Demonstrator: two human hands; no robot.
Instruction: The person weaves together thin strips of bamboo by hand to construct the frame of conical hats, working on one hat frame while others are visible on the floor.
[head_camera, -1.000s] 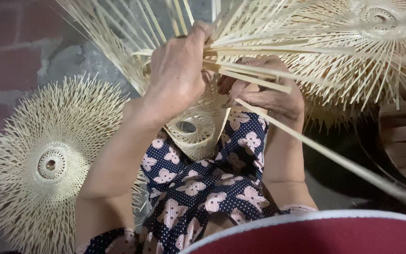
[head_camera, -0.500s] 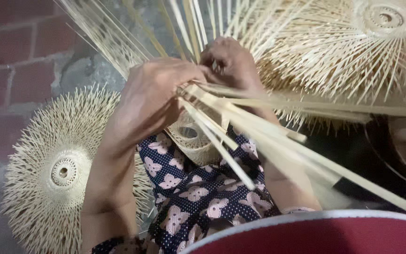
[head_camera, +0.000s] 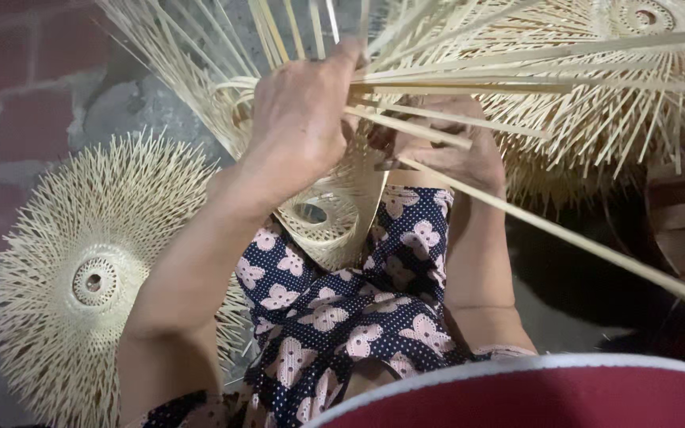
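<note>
A half-woven basket of pale bamboo strips (head_camera: 334, 214) is held over the lap, its loose strips fanning upward. The left hand (head_camera: 303, 119) is closed on those strips; the right hand (head_camera: 445, 150) pinches one long strip (head_camera: 564, 238), apparently mid-weave, so careful threading seems needed. A finished round frame of pale bamboo (head_camera: 93, 281) lies left.

Head-worn view, steeply down, close

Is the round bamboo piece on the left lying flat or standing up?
Lying flat: the round bamboo weave shows its whole face and centre hole upward, spokes spread on the ground.
</note>
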